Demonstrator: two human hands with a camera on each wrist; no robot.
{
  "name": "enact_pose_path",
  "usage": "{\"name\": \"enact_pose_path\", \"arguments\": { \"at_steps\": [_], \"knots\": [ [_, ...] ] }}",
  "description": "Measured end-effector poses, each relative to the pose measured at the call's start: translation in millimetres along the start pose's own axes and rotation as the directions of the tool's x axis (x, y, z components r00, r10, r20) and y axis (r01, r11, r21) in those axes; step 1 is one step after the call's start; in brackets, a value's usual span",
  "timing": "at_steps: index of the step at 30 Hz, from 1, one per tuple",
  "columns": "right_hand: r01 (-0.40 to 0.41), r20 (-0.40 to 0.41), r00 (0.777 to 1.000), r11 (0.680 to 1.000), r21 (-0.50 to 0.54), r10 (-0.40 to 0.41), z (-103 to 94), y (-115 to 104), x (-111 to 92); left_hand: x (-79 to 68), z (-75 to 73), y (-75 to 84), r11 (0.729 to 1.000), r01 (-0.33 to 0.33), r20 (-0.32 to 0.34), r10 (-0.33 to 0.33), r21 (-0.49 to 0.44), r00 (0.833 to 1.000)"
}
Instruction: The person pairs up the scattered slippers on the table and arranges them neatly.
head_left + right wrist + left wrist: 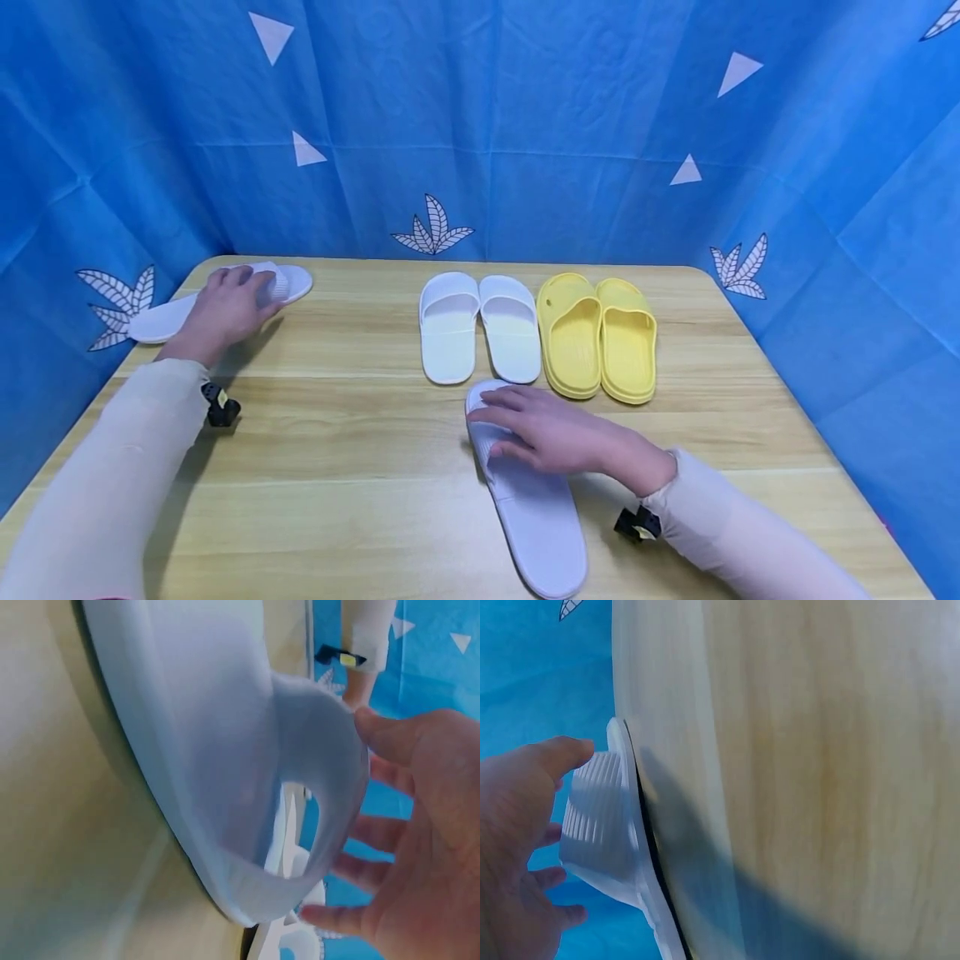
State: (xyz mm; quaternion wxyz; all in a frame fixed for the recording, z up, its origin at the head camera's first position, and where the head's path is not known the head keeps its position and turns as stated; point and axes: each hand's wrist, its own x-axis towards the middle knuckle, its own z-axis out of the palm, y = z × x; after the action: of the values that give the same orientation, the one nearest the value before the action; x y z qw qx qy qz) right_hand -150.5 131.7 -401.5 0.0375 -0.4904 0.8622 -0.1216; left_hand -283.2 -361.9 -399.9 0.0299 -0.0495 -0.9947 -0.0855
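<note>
My left hand [230, 308] is over a white slipper [160, 322] at the far-left corner of the table. In the left wrist view, its thumb is right at the edge of the ribbed strap [596, 814], with the other fingers spread beyond. My right hand [558, 429] reaches over a larger pale slipper [543, 529] lying at an angle near the front. In the right wrist view, the fingers are spread around the outside of its strap [319, 742], the thumb at the strap's top. Both slippers lie sole down.
A pair of white slippers [448, 337] stands side by side at the back centre. Right beside it is a pair of yellow slippers [573, 350]. The wooden table [337, 467] has a blue patterned curtain [480, 100] behind it and along its sides.
</note>
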Motion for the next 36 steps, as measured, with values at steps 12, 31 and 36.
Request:
{"name": "enact_pose_path", "arguments": {
  "at_steps": [12, 31, 36],
  "knots": [
    [-0.171, -0.162, 0.976, 0.974, -0.151, 0.146, 16.8, -19.2, -2.6, 15.8, -10.7, -12.3, 0.999, -0.051, 0.046, 0.050, 0.019, 0.998],
    [-0.214, -0.205, 0.963, 0.961, -0.176, 0.176, 21.9, -23.6, -4.1, 33.7, -19.7, -27.7, 0.996, -0.085, 0.127, 0.080, 0.029, 0.989],
    [-0.202, -0.230, 0.960, 0.962, -0.183, 0.158, 23.1, -20.8, -3.7, 34.0, -18.6, -29.8, 0.994, -0.105, 0.158, 0.098, 0.037, 0.983]
  ]
}}
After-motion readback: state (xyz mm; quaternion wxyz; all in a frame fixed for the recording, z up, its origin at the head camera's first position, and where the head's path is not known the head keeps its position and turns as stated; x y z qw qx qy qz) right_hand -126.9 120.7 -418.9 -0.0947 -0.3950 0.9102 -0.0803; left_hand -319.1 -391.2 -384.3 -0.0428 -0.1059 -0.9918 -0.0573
